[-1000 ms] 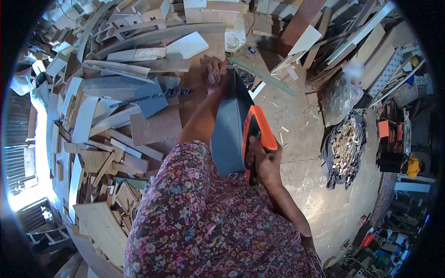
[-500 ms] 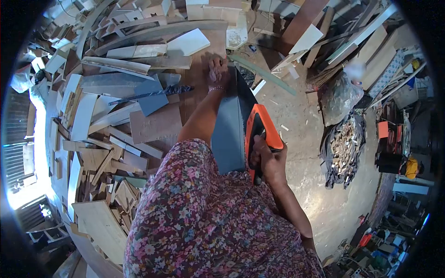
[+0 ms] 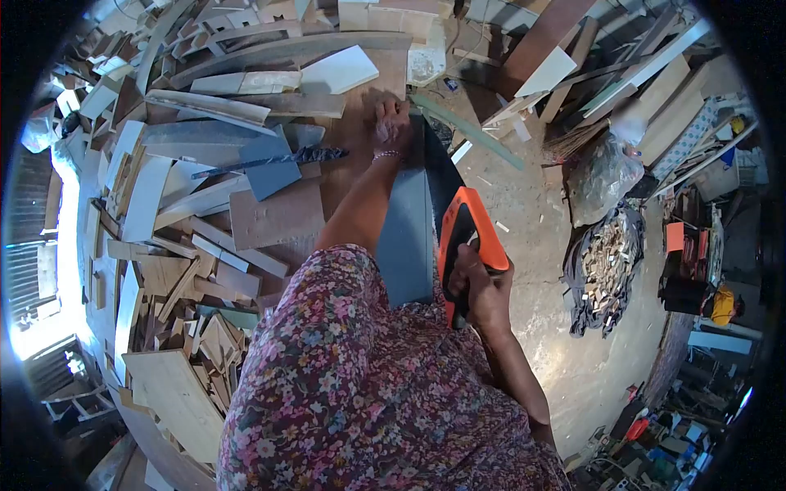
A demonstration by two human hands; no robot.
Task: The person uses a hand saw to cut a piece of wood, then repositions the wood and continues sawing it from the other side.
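Observation:
My right hand (image 3: 483, 290) grips the orange handle of a hand saw (image 3: 465, 237); its dark blade runs up along the edge of a grey-blue board (image 3: 405, 237). My left hand (image 3: 389, 119) presses flat on a brown wooden board (image 3: 360, 123) at the far end, beside the blade's tip, with a bracelet on the wrist. My floral-sleeved arm crosses the middle of the view and hides part of the boards.
Heaps of wood offcuts and planks (image 3: 180, 204) cover the left side. Long boards (image 3: 622, 65) lean at the upper right. A dark sack of small wood pieces (image 3: 606, 262) and a clear plastic bag (image 3: 606, 172) sit on the concrete floor (image 3: 532, 213).
The saw and my right hand have drawn back toward me and slightly right. My left hand stays pressed on the board.

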